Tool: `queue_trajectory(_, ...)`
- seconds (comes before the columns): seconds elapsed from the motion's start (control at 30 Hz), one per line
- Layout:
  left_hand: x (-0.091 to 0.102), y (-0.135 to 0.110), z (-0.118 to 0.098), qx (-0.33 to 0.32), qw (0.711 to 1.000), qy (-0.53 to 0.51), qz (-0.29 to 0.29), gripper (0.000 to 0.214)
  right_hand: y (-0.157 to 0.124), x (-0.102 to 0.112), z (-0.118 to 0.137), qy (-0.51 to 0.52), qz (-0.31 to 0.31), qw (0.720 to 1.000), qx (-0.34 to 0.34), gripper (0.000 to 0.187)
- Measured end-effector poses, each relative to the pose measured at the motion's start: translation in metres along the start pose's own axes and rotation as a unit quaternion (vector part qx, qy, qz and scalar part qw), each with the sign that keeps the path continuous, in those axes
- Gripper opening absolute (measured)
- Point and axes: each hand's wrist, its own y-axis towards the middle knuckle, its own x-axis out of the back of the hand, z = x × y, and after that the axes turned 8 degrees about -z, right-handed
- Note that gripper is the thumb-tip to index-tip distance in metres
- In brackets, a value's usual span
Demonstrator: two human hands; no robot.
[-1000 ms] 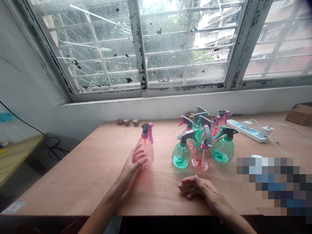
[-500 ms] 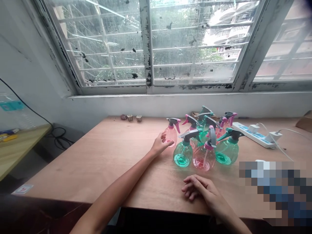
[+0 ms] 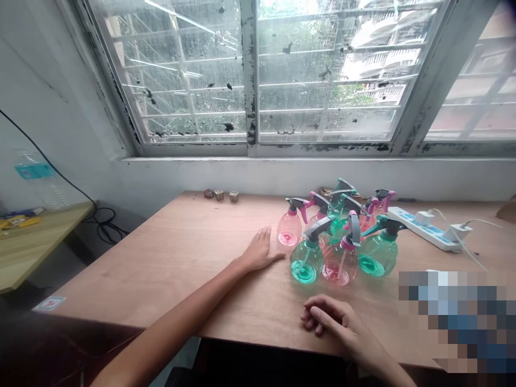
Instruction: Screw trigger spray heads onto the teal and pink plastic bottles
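My left hand (image 3: 260, 251) lies flat on the table, fingers stretched out and thumb spread, just left of a pink spray bottle (image 3: 288, 230) and holding nothing. My right hand (image 3: 328, 317) rests near the table's front edge, its fingers loosely curled in and nothing visible in it. In front of it stand a green spray bottle (image 3: 305, 264), a pink spray bottle with a grey trigger (image 3: 341, 263) and another green spray bottle (image 3: 378, 255). Several more pink and green spray bottles crowd behind them, partly hidden. All the bottles are upright, and the front ones hold a little liquid.
A white power strip (image 3: 423, 230) with plugged-in chargers lies right of the bottles. Small cube-shaped objects (image 3: 219, 195) sit at the table's back edge. A blurred patch covers the right front. At left, a yellowish side table (image 3: 44, 239) carries a clear bottle.
My left hand has let go of the leftmost pink spray bottle and drawn down and left onto the tabletop. My right hand stays in place, fingers slightly more curled. The view has shifted slightly.
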Motion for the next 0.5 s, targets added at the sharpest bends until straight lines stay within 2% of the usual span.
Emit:
queue_trajectory(0.07,0.018,-0.03,0.005,0.02,0.998,0.043,0.035,0.067,-0.001,0.002,0.002,-0.007,0.005,1.0,-0.005,0.033)
queue_trajectory(0.17,0.043,-0.08,0.001,0.031,0.992,0.088,0.079,0.066,-0.004,0.005,0.006,-0.069,-0.013,0.998,0.001,0.034)
queue_trajectory(0.23,0.055,-0.11,-0.01,0.028,0.989,0.109,0.096,0.064,-0.006,0.007,0.008,-0.148,-0.02,0.988,0.034,0.033)
queue_trajectory(0.3,0.063,-0.134,-0.022,0.029,0.987,0.125,0.102,0.063,-0.007,0.01,0.009,-0.246,-0.002,0.965,0.085,0.029)
queue_trajectory(0.37,0.067,-0.149,-0.03,0.029,0.985,0.135,0.103,0.061,-0.006,0.014,0.008,-0.341,0.026,0.931,0.126,0.029)
queue_trajectory(0.43,0.07,-0.155,-0.033,0.03,0.984,0.144,0.099,0.06,-0.004,0.018,0.007,-0.404,0.042,0.904,0.137,0.033)
queue_trajectory(0.5,0.072,-0.156,-0.032,0.026,0.984,0.146,0.096,0.058,-0.003,0.022,0.007,-0.42,0.044,0.897,0.13,0.036)
